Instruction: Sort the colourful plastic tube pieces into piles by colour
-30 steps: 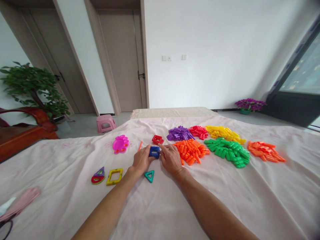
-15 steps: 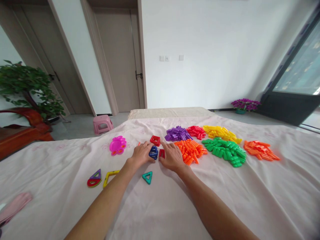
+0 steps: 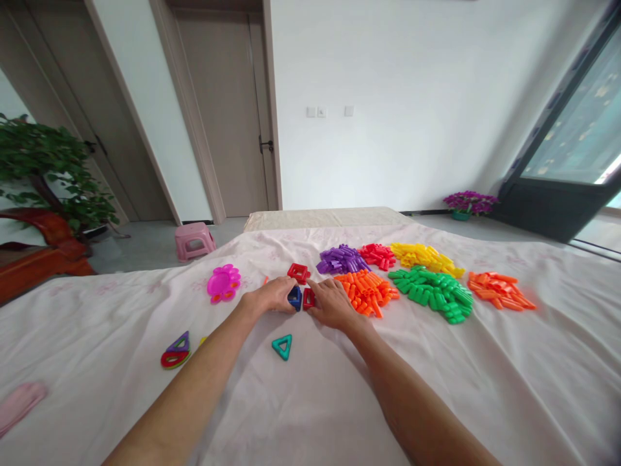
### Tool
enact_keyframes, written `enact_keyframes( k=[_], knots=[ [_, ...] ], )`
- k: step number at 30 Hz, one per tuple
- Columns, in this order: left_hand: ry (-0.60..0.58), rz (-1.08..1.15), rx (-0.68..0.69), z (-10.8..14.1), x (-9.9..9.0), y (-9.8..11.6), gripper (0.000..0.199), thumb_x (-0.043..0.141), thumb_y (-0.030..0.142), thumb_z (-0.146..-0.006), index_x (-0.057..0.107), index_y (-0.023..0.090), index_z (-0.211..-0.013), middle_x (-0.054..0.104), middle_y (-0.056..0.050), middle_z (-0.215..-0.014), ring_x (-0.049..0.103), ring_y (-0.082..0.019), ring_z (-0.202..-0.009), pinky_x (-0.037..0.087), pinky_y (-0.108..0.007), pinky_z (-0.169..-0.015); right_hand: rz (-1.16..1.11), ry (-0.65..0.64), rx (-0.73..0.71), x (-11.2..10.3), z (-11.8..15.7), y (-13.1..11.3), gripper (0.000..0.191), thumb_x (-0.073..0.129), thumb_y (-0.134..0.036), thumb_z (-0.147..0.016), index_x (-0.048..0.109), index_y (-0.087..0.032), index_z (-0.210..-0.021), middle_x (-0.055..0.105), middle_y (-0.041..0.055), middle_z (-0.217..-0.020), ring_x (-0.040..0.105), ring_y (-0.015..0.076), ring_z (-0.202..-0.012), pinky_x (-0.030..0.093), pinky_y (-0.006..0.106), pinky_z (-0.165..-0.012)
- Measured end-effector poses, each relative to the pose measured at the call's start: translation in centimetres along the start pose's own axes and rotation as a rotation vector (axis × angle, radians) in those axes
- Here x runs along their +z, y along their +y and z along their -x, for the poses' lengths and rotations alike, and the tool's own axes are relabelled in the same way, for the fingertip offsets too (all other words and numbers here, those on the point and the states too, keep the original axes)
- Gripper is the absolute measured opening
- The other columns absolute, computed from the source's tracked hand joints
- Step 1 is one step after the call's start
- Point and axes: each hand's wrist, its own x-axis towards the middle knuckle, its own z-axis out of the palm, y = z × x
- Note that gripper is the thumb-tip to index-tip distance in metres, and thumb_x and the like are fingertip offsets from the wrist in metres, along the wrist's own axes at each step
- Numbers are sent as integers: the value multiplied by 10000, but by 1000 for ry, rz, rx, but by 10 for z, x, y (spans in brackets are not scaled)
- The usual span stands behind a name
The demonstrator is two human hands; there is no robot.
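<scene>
The left hand [image 3: 277, 295] grips a blue piece [image 3: 295, 298] between thumb and fingers; the right hand [image 3: 334, 303] pinches a red piece [image 3: 308, 298].

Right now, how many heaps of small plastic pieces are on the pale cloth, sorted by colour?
Purple plastic heap: 1
Red plastic heap: 1
Yellow plastic heap: 1
Green plastic heap: 1
Orange plastic heaps: 2
Total: 6
</scene>
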Motion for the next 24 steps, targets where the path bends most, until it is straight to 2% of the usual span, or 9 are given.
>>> enact_keyframes(
  k=[7,10,13,14,16,20,22,24],
  knots=[
    [3,-62,-27,7,-10,-16,474,728,281,-639,668,169,-1096,686,-99,-1102,640,-293,-1022,485,-360,-913,-7,27,10,9,-6,2,662,644,-374,-854,442,-194,-1459,695,113,-1157,534,305,-1145,326,459,-1014],
    [-13,-52,-40,10,-11,-23,674,790,366,-617,618,196,-1246,657,-103,-1244,614,-298,-1132,468,-365,-972,-28,46,11,11,-6,3,672,634,-346,-841,438,-193,-1466,676,117,-1214,518,309,-1182,311,477,-1049],
    [4,-15,-79,21,-19,-29,962,845,434,-571,482,212,-1434,523,-138,-1466,484,-320,-1336,385,-390,-1091,-57,104,-1,7,-4,0,687,632,-243,-790,461,-195,-1454,622,123,-1330,476,310,-1250,291,483,-1088],
    [23,5,-102,29,-25,-32,997,843,445,-580,447,211,-1465,483,-148,-1505,447,-321,-1374,363,-395,-1111,-67,134,-9,5,-3,-1,691,623,-198,-770,475,-199,-1445,604,120,-1360,464,306,-1266,285,482,-1100],
    [49,52,-165,50,-39,-38,947,813,461,-630,449,200,-1464,489,-154,-1501,459,-308,-1369,378,-382,-1095,-99,200,-40,1,-3,-4,693,596,-132,-744,502,-209,-1425,592,104,-1381,460,293,-1271,286,473,-1111],
    [-23,86,-299,110,-65,-46,621,718,450,-730,603,189,-1281,637,-105,-1325,595,-258,-1199,449,-320,-988,-184,301,-117,0,-1,-11,639,540,-70,-751,573,-230,-1368,649,80,-1283,516,266,-1189,369,430,-1047],
    [-96,48,-337,141,-68,-45,561,721,414,-711,631,203,-1224,655,-78,-1279,601,-253,-1172,450,-306,-970,-216,330,-148,3,0,-13,608,521,-49,-751,611,-223,-1326,675,86,-1215,550,257,-1133,405,411,-1003],
    [-167,-9,-352,168,-63,-41,616,745,372,-656,619,226,-1241,646,-67,-1272,587,-265,-1179,449,-307,-957,-241,355,-179,7,1,-15,567,510,-39,-752,642,-207,-1277,690,93,-1165,582,245,-1078,430,393,-967]
  ],
)
